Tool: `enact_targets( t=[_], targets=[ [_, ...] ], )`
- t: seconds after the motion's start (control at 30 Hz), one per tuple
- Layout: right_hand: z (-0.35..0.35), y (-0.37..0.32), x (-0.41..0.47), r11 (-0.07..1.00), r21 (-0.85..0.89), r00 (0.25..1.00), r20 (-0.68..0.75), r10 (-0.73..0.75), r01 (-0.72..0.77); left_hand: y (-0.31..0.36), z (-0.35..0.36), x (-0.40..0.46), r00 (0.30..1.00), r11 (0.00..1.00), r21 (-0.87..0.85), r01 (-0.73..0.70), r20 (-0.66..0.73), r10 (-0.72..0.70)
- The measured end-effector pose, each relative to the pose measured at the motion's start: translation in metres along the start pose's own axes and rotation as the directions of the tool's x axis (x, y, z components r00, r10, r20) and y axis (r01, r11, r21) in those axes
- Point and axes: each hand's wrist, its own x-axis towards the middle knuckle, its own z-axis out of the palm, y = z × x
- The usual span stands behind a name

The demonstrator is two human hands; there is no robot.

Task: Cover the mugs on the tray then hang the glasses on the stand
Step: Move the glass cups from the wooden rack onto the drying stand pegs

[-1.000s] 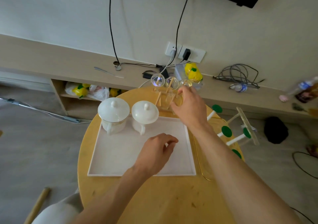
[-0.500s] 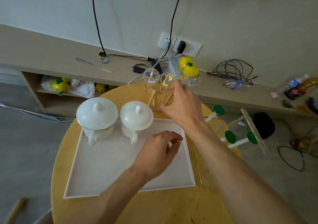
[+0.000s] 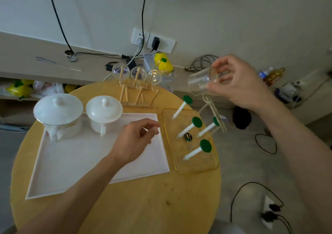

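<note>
A glass (image 3: 201, 83) is being gripped on its side in the right hand (image 3: 239, 82), right of the table. The left hand (image 3: 136, 140), loosely curled, is hovering empty. Mouth should be tipped down over a peg (image 3: 190, 127).

White wall (image 3: 197, 9) with outlet (image 3: 152, 40), low beige shelf (image 3: 27, 61), grey floor (image 3: 251, 162), black cables (image 3: 265, 144)

Legible text: none | sticker (image 3: 188, 137) on stand base (image 3: 197, 165): print too small to read | bottle (image 3: 274, 74) label: blurred, unreadable
</note>
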Motion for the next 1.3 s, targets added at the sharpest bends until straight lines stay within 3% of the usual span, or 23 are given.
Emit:
enact_targets(
  t=[0.17, 0.3, 0.67, 1.3],
  targets=[
    [-0.038, 0.059, -0.019, 0.995, -0.036, 0.996, -0.017, 0.088, -0.088, -0.003, 0.011, -0.005, 1.000, 1.000, -0.002, 0.000, 0.019, 0.000],
    [-0.034, 0.092, -0.029, 0.988, -0.111, 0.989, 0.088, 0.120, -0.110, -0.006, 0.017, -0.004, 0.999, 0.999, 0.037, -0.009, 0.039, 0.008],
    [0.010, 0.117, -0.024, 0.985, -0.165, 0.930, 0.367, 0.014, 0.050, -0.011, 0.025, -0.003, 0.998, 0.998, 0.069, -0.010, 0.067, 0.006],
    [0.023, 0.135, -0.012, 0.975, -0.196, 0.904, 0.427, -0.014, 0.107, -0.015, 0.028, 0.000, 0.997, 0.996, 0.084, -0.004, 0.078, -0.003]
  ],
)
